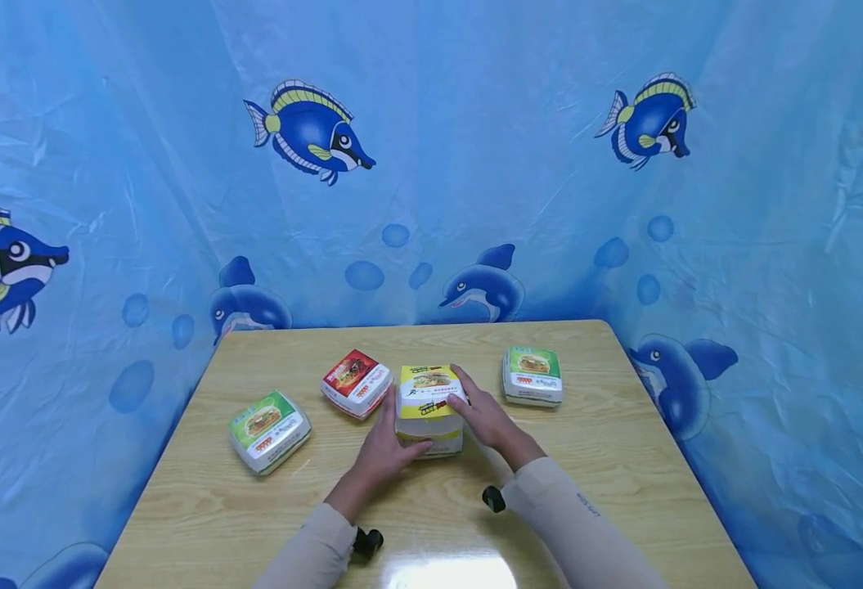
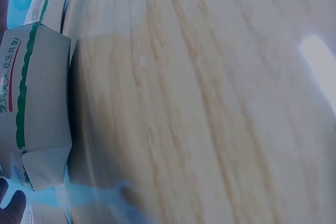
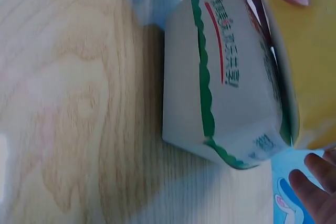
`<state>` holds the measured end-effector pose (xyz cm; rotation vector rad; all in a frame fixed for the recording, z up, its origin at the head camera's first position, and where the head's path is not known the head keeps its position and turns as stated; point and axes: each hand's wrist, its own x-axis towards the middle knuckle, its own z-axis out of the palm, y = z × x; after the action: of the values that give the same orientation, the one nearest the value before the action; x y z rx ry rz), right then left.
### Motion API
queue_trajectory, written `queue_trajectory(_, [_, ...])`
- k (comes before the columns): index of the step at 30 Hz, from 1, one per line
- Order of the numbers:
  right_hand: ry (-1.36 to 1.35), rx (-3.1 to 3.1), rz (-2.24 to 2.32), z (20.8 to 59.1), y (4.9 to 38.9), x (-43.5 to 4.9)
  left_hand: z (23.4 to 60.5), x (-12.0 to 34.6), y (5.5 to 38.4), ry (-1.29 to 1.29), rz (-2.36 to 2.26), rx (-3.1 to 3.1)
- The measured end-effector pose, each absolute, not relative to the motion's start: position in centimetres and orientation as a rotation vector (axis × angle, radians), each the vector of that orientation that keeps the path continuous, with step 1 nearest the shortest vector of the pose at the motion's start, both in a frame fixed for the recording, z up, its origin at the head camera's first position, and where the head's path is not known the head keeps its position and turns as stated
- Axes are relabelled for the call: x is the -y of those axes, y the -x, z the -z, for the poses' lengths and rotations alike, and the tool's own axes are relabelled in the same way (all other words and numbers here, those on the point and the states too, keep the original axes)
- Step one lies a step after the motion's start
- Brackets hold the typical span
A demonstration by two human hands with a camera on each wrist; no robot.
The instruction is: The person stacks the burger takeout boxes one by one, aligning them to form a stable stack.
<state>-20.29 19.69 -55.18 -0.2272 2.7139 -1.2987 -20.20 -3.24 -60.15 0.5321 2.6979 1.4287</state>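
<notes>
A yellow-topped burger box (image 1: 429, 405) sits at the middle of the table on top of a white burger box with a green scalloped edge (image 3: 231, 72). My left hand (image 1: 381, 451) grips the yellow box from the left, its thumb across the near side. From the right, my right hand (image 1: 492, 421) holds the same box, with fingers at its top right edge. The yellow side (image 3: 312, 61) shows above the lower box in the right wrist view. In the left wrist view, the lower box (image 2: 44, 87) stands at the left, fingertips (image 2: 13, 208) below it.
A red burger box (image 1: 357, 383) lies just left of the stack. Farther left is a green burger box (image 1: 270, 431), and another green one (image 1: 532, 375) stands at the back right. A blue sea-patterned sheet (image 1: 431, 164) hangs behind the wooden table (image 1: 600, 483).
</notes>
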Motion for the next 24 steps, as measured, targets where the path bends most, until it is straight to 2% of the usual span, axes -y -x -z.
queue_trajectory(11, [0.22,-2.778,1.31,55.3,19.6,-18.8,60.2,2.1,20.3,-0.554,-1.525,-2.704])
queue_trajectory(24, [0.362,-2.754,1.328,55.6,19.4,-19.5,60.4,2.8,20.5,-0.419,-1.596,-2.628])
